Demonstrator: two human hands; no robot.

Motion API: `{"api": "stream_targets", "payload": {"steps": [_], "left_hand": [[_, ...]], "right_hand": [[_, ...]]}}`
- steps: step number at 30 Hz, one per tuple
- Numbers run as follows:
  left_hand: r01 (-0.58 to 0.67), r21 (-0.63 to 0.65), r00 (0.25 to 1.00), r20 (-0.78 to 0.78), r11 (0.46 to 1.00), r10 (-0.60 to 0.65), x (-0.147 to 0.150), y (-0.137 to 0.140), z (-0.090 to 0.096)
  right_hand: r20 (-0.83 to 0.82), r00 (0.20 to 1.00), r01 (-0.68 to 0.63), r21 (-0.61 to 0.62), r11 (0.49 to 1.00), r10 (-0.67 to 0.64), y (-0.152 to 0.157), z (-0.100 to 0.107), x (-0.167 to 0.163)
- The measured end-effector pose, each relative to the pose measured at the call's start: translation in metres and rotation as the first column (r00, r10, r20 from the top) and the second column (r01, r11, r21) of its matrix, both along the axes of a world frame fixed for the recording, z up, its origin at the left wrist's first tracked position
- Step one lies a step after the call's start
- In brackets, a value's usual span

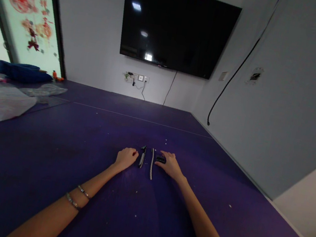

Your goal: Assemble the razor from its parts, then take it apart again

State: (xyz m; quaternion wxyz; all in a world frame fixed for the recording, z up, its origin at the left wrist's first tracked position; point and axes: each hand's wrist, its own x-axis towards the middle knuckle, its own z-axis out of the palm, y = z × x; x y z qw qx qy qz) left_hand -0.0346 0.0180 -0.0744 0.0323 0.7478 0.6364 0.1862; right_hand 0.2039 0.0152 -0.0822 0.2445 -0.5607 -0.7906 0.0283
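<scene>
My left hand [125,159] rests on the purple surface, its fingers curled into a fist with nothing visible in them. Just right of it lies a slim black and silver object [142,158], shaped like a razor, apart from the fingers. A pale, slightly bent strip [151,166] lies lengthwise between that object and my right hand [170,165]. The thumb and fingers of my right hand are around a small black rectangular object [160,159] on the surface. Its details are too small to make out.
The purple surface [95,201] carries scattered white specks. On the far left are clear plastic sheets [2,106] and a folded blue cloth [22,72]. A television [176,26] hangs on the far wall above sockets [140,78]. A black cable [235,72] dangles at the right.
</scene>
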Motion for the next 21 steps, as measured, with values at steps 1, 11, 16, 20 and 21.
{"api": "stream_targets", "payload": {"steps": [1,11,16,20,21], "left_hand": [[-0.001,-0.001,1.0,-0.003,1.0,0.001,0.0,0.0,0.0],[-0.015,-0.035,1.0,-0.025,0.999,0.014,0.002,0.0,0.002],[-0.01,-0.024,1.0,-0.013,1.0,0.01,-0.001,0.002,-0.001],[-0.049,0.001,0.998,0.027,0.999,0.049,-0.002,0.005,-0.003],[-0.061,0.013,0.998,0.034,0.998,0.06,-0.003,0.005,-0.003]], "right_hand": [[-0.002,1.0,0.005,-0.001,1.0,-0.005,0.0,-0.001,0.0],[-0.095,0.994,-0.05,-0.01,0.999,0.049,0.003,-0.007,0.008],[-0.145,0.987,-0.077,-0.011,0.997,0.075,0.001,-0.006,0.012],[-0.168,0.984,-0.056,0.037,0.998,0.062,0.0,-0.003,0.022],[-0.16,0.986,-0.036,0.054,0.998,0.044,0.0,-0.002,0.027]]}}
